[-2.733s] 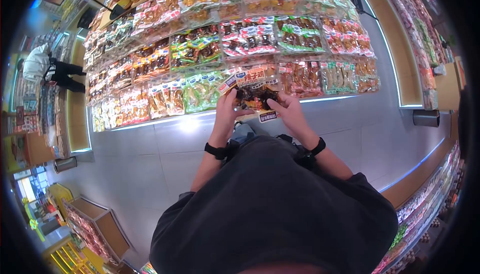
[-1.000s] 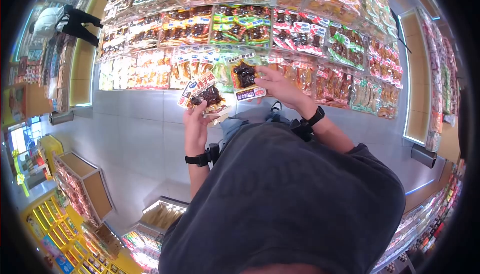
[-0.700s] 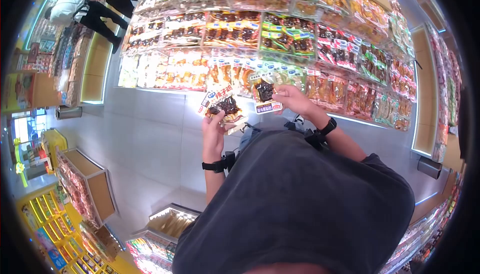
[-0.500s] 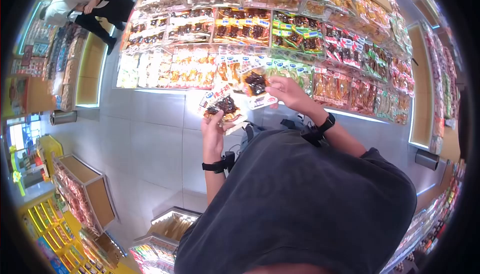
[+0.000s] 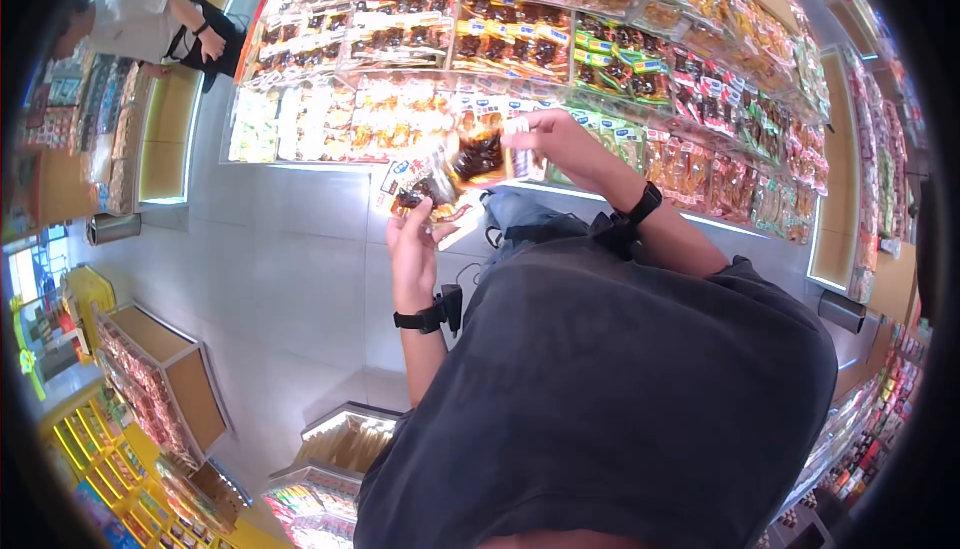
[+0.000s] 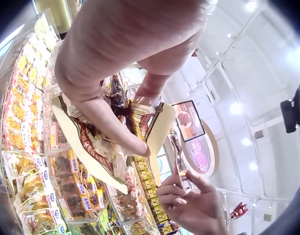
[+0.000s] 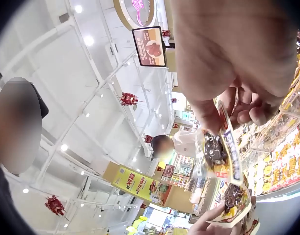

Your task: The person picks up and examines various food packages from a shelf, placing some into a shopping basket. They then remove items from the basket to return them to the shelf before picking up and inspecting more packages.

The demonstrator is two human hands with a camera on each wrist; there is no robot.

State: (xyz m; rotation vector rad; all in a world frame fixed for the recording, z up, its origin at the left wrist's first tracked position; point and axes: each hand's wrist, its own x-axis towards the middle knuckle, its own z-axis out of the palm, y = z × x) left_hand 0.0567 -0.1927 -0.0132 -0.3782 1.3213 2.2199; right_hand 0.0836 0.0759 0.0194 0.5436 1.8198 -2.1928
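My left hand (image 5: 412, 254) holds sealed snack packets with dark meat pieces, thumb on the front of the top packet (image 5: 413, 185). Two cards fan apart under its fingers in the left wrist view, a left packet (image 6: 93, 154) and a right packet (image 6: 152, 129). With thumb and fingers my right hand (image 5: 580, 154) pinches the edge of another dark meat packet (image 5: 478, 157), tilted and blurred. It overlaps the left hand's packet in the head view. The right wrist view shows the right packet (image 7: 214, 151) above the left one (image 7: 233, 198).
A tiered display (image 5: 400, 39) of bagged snacks stands in front, its lit lower edge just beyond my hands. Tiled floor (image 5: 290, 249) lies to the left. A person in a white top (image 5: 135, 14) is at upper left. A low display box (image 5: 165, 379) stands behind at left.
The hands were together on the packets; the right hand then drew one packet away to the right. It now tilts close over the left hand's packet. The person at upper left has come nearer.
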